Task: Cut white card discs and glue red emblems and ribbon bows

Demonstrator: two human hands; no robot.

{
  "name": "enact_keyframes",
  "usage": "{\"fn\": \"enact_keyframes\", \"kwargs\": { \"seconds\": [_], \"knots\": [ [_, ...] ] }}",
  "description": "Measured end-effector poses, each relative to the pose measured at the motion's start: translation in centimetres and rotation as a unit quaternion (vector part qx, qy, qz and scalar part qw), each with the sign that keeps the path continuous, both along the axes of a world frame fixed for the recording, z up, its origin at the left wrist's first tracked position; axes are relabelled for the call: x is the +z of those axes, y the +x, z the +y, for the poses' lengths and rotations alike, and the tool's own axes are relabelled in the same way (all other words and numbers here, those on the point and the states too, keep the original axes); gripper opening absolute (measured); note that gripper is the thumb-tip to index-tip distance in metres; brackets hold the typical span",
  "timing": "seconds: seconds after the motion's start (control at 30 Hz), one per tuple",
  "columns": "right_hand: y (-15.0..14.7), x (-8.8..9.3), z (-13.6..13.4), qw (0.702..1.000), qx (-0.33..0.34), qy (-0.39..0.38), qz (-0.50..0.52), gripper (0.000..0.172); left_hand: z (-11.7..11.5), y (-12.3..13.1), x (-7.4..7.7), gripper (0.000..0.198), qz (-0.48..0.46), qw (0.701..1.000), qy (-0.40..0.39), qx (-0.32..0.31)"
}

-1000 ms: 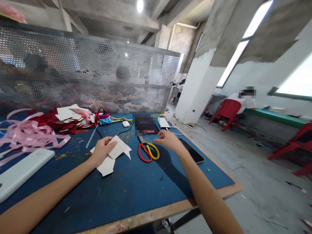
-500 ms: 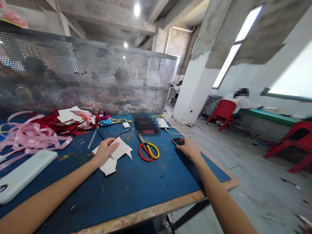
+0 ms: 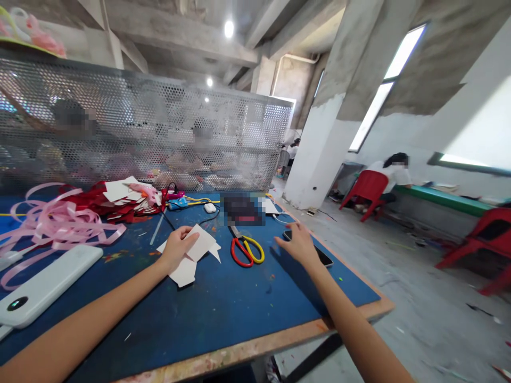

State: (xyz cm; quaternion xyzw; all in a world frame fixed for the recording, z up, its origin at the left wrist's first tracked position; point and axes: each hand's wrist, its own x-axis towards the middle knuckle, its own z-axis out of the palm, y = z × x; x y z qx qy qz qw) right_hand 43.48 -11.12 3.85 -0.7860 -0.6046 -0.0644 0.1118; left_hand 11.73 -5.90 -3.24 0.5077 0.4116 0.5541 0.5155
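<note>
My left hand is closed on several cut white paper pieces, thumb on top; one piece hangs down below the others. Over a dark smartphone lying near the table's right edge is my right hand, its thumb and fingers apart and nothing between them. The hand covers the middle of the phone, and I cannot tell whether it touches it. Between the two hands lie scissors with one red and one yellow handle loop, their blades pointing away from me.
Pink ribbon lies tangled at the left, beside red material with white cards. A white power bank is nearer me. A white earbud case and cables lie behind. A perforated metal screen backs the blue-topped table.
My right hand has loosened from the phone's edge and its fingers have spread, so more of the phone shows. My left hand keeps the paper pieces. The view has shifted slightly.
</note>
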Motion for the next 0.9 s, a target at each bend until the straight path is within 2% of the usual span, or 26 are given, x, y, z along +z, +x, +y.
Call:
{"fn": "enact_keyframes", "kwargs": {
  "seconds": [0.1, 0.17, 0.27, 0.4, 0.53, 0.67, 0.77, 0.9],
  "knots": [
    [-4.5, -0.1, 0.1, 0.995, 0.09, -0.047, -0.005, 0.038, 0.4, -0.2, -0.2, 0.046, -0.016, 0.999, 0.007, 0.039],
    [-7.2, -0.3, 0.6, 0.99, 0.113, -0.084, -0.021, 0.04, 0.7, -0.4, -0.4, 0.044, -0.027, 0.997, 0.011, 0.077],
    [-10.1, -0.5, 1.4, 0.987, 0.104, -0.111, -0.05, 0.039, 1.0, -0.6, -0.4, 0.039, -0.046, 0.992, 0.01, 0.121],
    [-12.3, -0.8, 1.6, 0.989, 0.072, -0.11, -0.068, 0.033, 0.7, -0.5, 0.3, 0.037, -0.079, 0.99, -0.009, 0.115],
    [-12.7, -1.2, 1.3, 0.989, 0.067, -0.121, -0.059, 0.031, 0.3, -0.4, 0.9, 0.044, -0.093, 0.992, -0.013, 0.085],
    [-11.1, -1.3, 1.9, 0.985, 0.104, -0.138, -0.023, 0.02, -0.1, -0.2, 1.1, 0.045, -0.088, 0.994, 0.001, 0.06],
    [-9.6, -1.2, 2.7, 0.988, 0.116, -0.102, 0.013, 0.017, -0.5, -0.2, 1.5, 0.04, -0.082, 0.996, 0.008, 0.046],
    [-9.0, -1.2, 3.2, 0.979, 0.175, -0.032, 0.101, 0.03, -1.0, -0.6, 2.6, 0.039, -0.061, 0.995, 0.043, 0.063]
  ]
}}
